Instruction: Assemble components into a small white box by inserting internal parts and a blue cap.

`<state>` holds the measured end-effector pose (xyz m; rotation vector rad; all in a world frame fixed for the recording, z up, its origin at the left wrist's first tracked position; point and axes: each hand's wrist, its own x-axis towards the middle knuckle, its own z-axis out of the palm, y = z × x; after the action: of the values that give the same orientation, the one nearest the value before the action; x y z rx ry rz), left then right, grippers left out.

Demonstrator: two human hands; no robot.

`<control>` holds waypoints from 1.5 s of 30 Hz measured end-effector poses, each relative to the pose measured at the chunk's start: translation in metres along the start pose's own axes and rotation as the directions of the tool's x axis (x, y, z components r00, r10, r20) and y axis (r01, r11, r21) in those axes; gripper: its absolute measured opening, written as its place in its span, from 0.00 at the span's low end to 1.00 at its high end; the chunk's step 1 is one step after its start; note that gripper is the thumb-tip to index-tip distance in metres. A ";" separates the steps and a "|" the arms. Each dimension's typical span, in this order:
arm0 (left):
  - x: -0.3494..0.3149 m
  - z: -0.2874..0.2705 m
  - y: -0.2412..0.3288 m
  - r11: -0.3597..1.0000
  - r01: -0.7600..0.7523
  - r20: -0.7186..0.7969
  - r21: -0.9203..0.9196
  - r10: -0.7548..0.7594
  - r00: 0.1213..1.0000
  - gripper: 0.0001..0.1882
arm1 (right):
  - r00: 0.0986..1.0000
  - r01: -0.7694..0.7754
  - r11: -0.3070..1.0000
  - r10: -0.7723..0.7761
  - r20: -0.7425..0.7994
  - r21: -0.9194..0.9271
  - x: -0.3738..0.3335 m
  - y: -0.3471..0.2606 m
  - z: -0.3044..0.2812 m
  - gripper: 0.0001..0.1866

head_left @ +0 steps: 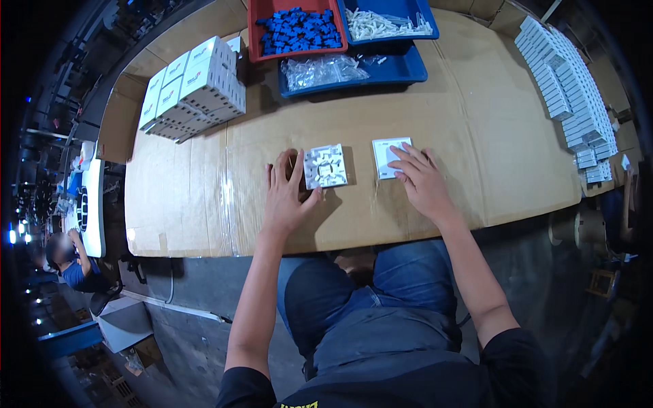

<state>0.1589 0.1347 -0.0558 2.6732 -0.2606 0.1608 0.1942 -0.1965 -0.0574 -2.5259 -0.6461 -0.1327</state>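
On the cardboard-covered table lies a square white plastic tray [326, 166] with a moulded, many-ridged inside facing up. My left hand [286, 194] rests at its left side, fingers spread, thumb near the lower edge; whether the fingertips touch it is hard to tell. To the right, apart from the tray, is a flat white square cover [388, 163] with small dark print. The fingers of my right hand [423, 178] lie spread over the cover's right part, thumb by its lower right corner.
A block of stacked white boxes [197, 85] stands at back left. Far back are a red bin [297, 52] of blue parts, a blue bin [388, 39] of white parts and a blue bin [391, 75] with clear plastic bags. White square pieces [568, 95] are stacked at right.
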 end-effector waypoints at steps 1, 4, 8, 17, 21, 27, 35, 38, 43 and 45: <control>-0.002 0.000 0.000 0.999 -0.003 -0.013 0.040 0.003 1.000 0.47 | 1.000 0.000 1.000 0.000 -0.004 -0.005 0.001 -0.001 0.000 0.11; -0.001 -0.001 0.004 0.998 -0.009 -0.030 0.062 0.011 0.999 0.48 | 1.000 0.008 1.000 -0.008 0.000 -0.027 0.001 -0.004 -0.008 0.11; 0.000 -0.004 0.004 1.000 0.019 -0.058 0.022 -0.017 0.998 0.50 | 0.995 0.052 0.997 -0.046 -0.092 0.064 0.025 -0.008 -0.033 0.09; -0.001 -0.005 0.001 0.998 0.051 -0.132 -0.044 -0.056 0.990 0.47 | 0.993 0.039 0.999 -0.040 -0.110 -0.005 0.205 0.057 -0.040 0.13; 0.001 -0.001 0.003 0.997 0.039 -0.160 -0.063 -0.048 0.986 0.44 | 0.995 0.072 0.988 -0.061 0.084 -0.136 0.260 0.084 -0.006 0.17; 0.000 -0.002 0.001 0.997 0.030 -0.181 -0.077 -0.043 0.983 0.42 | 0.977 -0.001 0.987 0.035 0.209 -0.162 0.278 0.087 -0.001 0.21; -0.005 0.001 0.000 0.996 0.025 -0.207 -0.088 -0.043 0.977 0.42 | 0.971 -0.011 0.979 0.059 -0.231 0.203 0.239 0.057 -0.041 0.13; -0.006 0.002 -0.003 0.994 0.015 -0.240 -0.109 -0.041 0.970 0.42 | 0.980 -0.008 0.615 0.161 -0.116 0.788 0.201 0.030 -0.061 0.10; -0.011 -0.002 0.001 0.935 -0.026 -0.359 -0.352 -0.110 0.927 0.33 | 0.973 -0.127 0.264 0.221 0.068 0.956 0.102 -0.030 -0.054 0.12; -0.011 0.002 0.018 0.958 -0.027 -0.439 -0.286 -0.106 0.892 0.27 | 0.965 -0.185 0.204 0.220 0.139 0.961 0.065 -0.042 -0.043 0.12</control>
<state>0.1451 0.1200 -0.0517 2.2707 -0.0701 0.6697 0.2331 -0.1596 0.0132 -1.2771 -0.1933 0.2806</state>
